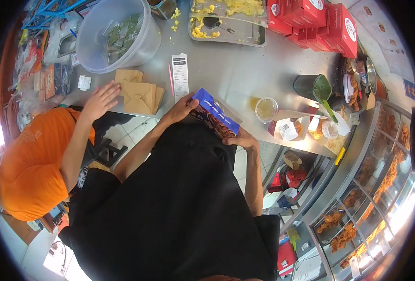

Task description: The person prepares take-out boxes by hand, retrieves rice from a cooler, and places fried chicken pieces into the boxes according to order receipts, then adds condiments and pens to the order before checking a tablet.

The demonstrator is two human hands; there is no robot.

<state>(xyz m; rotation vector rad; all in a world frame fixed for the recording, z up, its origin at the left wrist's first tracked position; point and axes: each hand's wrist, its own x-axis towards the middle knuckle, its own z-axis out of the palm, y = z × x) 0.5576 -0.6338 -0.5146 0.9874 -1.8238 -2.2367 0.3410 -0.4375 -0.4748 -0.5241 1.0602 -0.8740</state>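
Between my two hands, at the table's front edge, is a blue cardboard food box (214,114) with a food picture on its side. The fingers of my left hand (181,110) are closed on its upper left end. My right hand (243,139) grips its lower right end. A long paper receipt (180,77) and a thin pink stick (171,79) lie just beyond my left hand. To the right of the box stands a round clear cup (266,109) of pale sauce.
At left, a person in an orange shirt (39,159) reaches toward folded brown paper packets (139,97). Farther back are a large clear tub (144,51), a metal tray (249,41) with yellow food and stacked red boxes (329,28). A fried-chicken display case (357,178) stands at right.
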